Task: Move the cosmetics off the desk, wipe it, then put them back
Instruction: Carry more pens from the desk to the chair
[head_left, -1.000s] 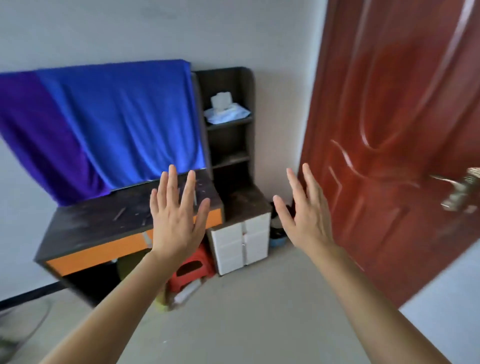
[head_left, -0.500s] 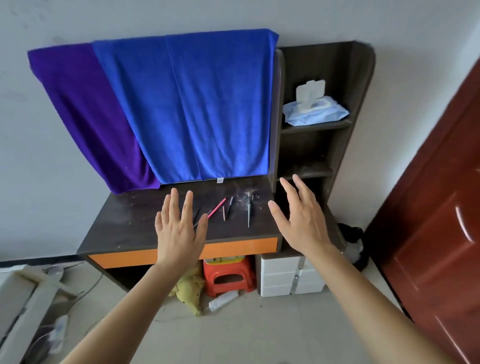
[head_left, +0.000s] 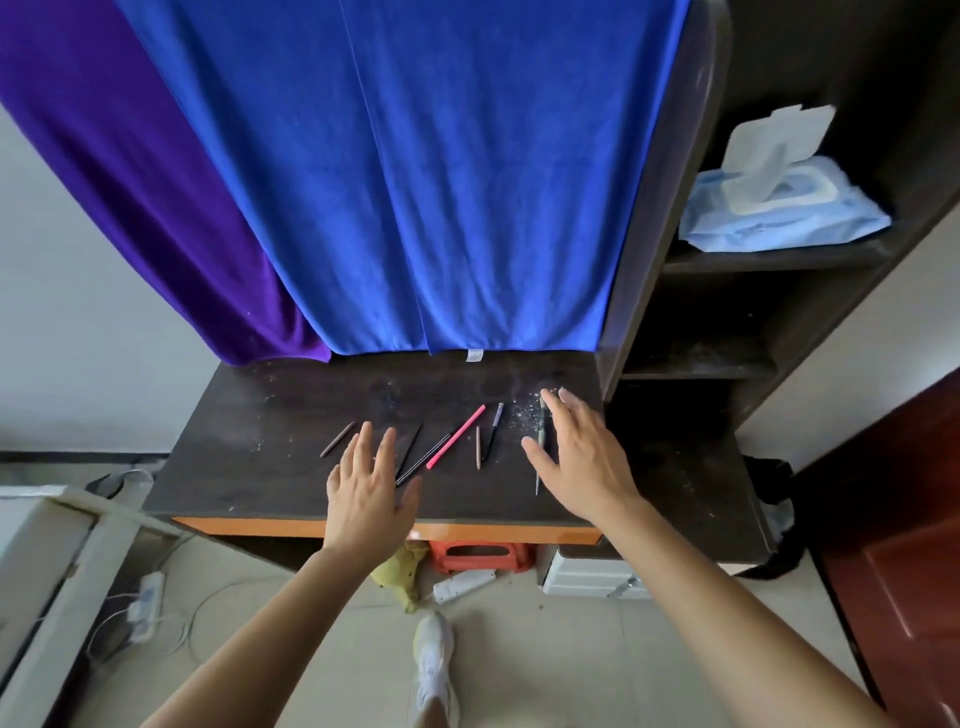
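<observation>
A dark desk (head_left: 270, 415) with an orange front edge carries several thin cosmetic pencils: a brown one (head_left: 337, 439) at the left, black ones (head_left: 422, 460) in the middle, a pink one (head_left: 456, 437), a short brown one (head_left: 478, 448), a dark pen (head_left: 493, 431) and a grey tool (head_left: 541, 447) at the right. White crumbs (head_left: 522, 413) dust the desktop near the grey tool. My left hand (head_left: 369, 493) hovers open over the front of the desk, beside the black pencils. My right hand (head_left: 582, 457) is open just right of the grey tool.
Blue (head_left: 415, 171) and purple (head_left: 130, 171) towels hang behind the desk. A dark shelf unit at the right holds a wet-wipe pack (head_left: 779, 202). Under the desk are a red stool (head_left: 480, 556), white drawers (head_left: 587, 577) and a yellow cloth (head_left: 402, 571). A red door (head_left: 904, 519) stands at the right.
The view has come much closer to the desk and tilted down. Both open hands have come forward over the desktop, near the pencils.
</observation>
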